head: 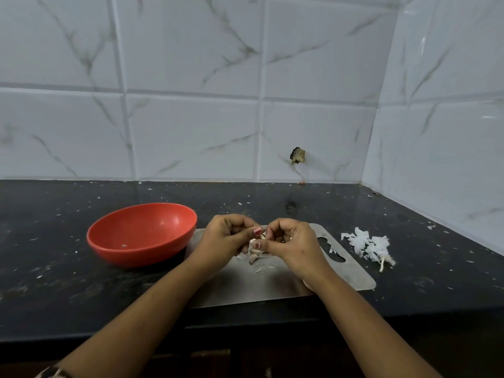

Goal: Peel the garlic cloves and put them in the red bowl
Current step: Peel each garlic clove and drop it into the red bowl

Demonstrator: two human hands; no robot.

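Both hands are working one garlic clove [262,236] right between them. The left hand [229,238] and right hand [291,241] have their fingers curled in, and the thumbs and fingertips pinch the clove from either side, so it's mostly hidden and you only see a pale sliver of it poking out between the two thumbs. The hands are held just above a flat steel board [343,271] that lies on the black countertop [81,296]. Directly under the grip, on the board, there are a few more pale garlic pieces [255,258] and bits of skin. I honestly can't tell which of those are peeled. The red bowl [136,255] sits to the left of the hands, its right side touching or slightly overlapping the board's left edge, and there's one small pale speck on its inside, too small to say what it is. Off to the right, just past the board, a pile of white papery skins [368,245] sits on the counter. Tiny skin flakes are scattered all over the countertop. Marble-look tiled wall [191,77] runs behind everything, and a wristwatch [53,372] peeks in at the bottom left.
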